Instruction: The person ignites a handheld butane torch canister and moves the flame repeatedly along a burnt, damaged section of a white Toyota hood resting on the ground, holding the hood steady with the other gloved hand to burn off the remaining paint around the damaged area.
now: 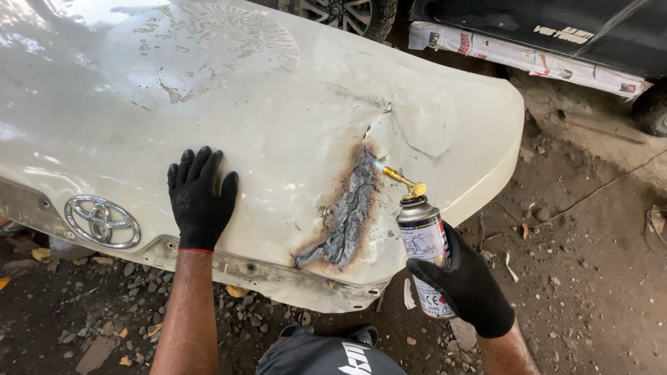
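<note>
- my right hand [467, 285] is wrapped shut around the gas canister [425, 253], fingers curled around its lower half, thumb side toward me; the can stands nearly upright, tipped a little up and to the left.
- the brass torch nozzle [401, 180] rises from the top of the can and points up-left, so the can's long axis and the nozzle both lead from my grip toward the panel.
- a small flame [379, 166] sits at the nozzle tip, touching or just short of the top end of the scorched strip [347, 215].
- that burnt strip lies on the cream car bumper [264, 104], left of and above my right grip; its long axis runs diagonally, from upper right near the flame down to lower left near the bumper's bottom edge.
- a crack [389, 121] in the paint carries on up and to the right beyond the strip's top end.
- my left hand [200, 201] lies flat and open on the bumper, palm down, fingers spread upward, holding nothing; it rests well to the left of the burnt strip, between it and the chrome emblem [103, 221].
- the right hand is the nearer one to the strip, and the only one with a tool.
- the bumper lies over bare dirt ground [597, 278] strewn with small stones; a dark vehicle with newspaper masking [514, 55] stands at the upper right.
</note>
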